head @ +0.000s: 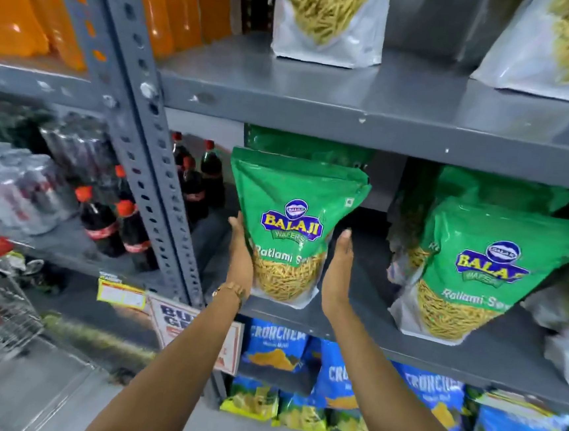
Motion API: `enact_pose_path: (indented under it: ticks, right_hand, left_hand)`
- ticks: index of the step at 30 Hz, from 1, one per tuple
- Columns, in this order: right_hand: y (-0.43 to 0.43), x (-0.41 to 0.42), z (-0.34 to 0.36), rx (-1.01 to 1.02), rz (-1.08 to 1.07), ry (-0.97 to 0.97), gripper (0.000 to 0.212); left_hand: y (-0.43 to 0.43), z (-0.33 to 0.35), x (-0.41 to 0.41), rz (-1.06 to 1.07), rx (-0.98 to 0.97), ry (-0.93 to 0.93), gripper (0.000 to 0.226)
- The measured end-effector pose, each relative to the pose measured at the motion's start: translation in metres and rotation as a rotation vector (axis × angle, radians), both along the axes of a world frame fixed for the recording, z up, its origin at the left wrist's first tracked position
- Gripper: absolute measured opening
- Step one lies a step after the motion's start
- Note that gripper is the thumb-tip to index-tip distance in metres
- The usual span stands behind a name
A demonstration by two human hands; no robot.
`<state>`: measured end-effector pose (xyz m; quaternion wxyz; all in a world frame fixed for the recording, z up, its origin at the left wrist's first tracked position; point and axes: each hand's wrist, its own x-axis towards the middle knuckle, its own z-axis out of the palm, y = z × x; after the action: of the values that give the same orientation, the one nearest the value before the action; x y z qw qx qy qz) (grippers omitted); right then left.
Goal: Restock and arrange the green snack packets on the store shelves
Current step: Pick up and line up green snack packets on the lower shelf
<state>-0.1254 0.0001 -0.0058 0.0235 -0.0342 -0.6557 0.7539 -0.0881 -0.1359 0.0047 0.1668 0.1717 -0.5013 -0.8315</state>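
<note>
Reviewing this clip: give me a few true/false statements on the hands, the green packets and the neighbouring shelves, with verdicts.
1. The left hand touches the green Balaji packet standing on the middle shelf. True.
2. The right hand grips the packet's top edge. False: it is open beside the packet's lower right, and contact cannot be told.
3. Blue Crunchem packets sit on the shelf below. True.
4. The cola bottles stand right of the packet. False: they stand to its left, beyond the upright.
5. A second green Balaji packet stands further right. True.

Bare shelf (pixel 367 274) gap lies between two upright green packets (pixel 292 229).
</note>
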Motion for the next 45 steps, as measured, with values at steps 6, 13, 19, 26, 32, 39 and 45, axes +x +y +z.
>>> enact_pose_path:
  ticks: [6,13,19,26,32,39,45]
  right_hand:
    - [-0.008,-0.026,-0.001,-0.295,0.244,-0.11,0.071]
    - [-0.002,-0.035,-0.027,-0.375,0.284,-0.168,0.06]
    - [-0.009,-0.033,-0.029,-0.405,0.249,-0.196,0.07]
    - [-0.004,-0.03,-0.022,-0.262,0.119,-0.215,0.053]
    - [0.018,-0.001,-0.01,-0.158,-0.03,-0.081,0.059]
    - [0.094,0.072,-0.005,-0.068,-0.162,0.174,0.044]
    - [0.193,0.063,0.005,-0.029,-0.547,0.26,0.033]
  left_hand:
    - [-0.015,-0.011,-0.035,-0.164,0.054,-0.051,0.06]
    - [-0.006,-0.025,-0.048,-0.247,0.091,-0.117,0.057]
    - [-0.012,-0.029,-0.053,-0.255,0.059,-0.147,0.048]
    - [-0.008,-0.02,-0.042,-0.06,0.013,-0.144,0.046]
    - [0.016,-0.034,-0.001,0.095,-0.092,-0.02,0.059]
    - [0.124,-0.036,0.089,0.297,-0.791,0.229,0.064]
    - [0.218,-0.017,0.077,-0.075,-0.634,0.219,0.045]
